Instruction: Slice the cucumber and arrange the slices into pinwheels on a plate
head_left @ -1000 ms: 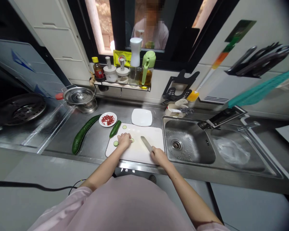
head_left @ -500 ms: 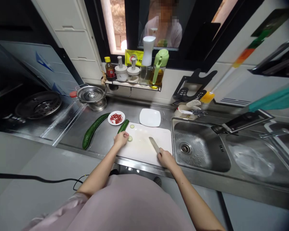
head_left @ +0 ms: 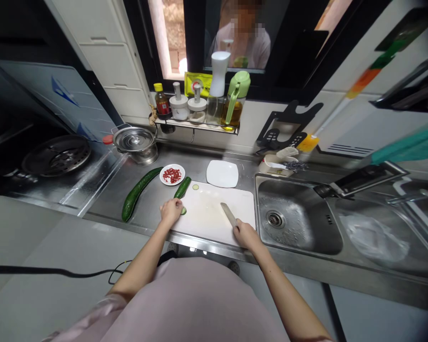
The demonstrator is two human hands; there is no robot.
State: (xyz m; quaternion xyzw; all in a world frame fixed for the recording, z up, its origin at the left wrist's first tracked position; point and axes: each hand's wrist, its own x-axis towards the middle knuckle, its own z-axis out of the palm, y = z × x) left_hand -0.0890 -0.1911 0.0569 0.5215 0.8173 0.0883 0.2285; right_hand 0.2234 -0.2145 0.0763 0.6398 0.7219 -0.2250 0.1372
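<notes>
Steel counter (head_left: 105, 197): right hand (head_left: 246, 234) clamped on knife (head_left: 229, 214); left hand (head_left: 171, 211) at slice (head_left: 183, 211), can't tell finger grip; best keep knife well away.

Light is moderate and uneven, brightest at the narrow glass pane (head_left: 174, 38) within the black window frame (head_left: 193, 38). Glare streaks the grey stainless-steel surface (head_left: 109, 194). Wide-angle distortion stretches the edges; right-hand corners darken.

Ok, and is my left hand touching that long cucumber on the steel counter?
Apart. The head view shows bare steel counter between the left hand and the long cucumber.
</notes>
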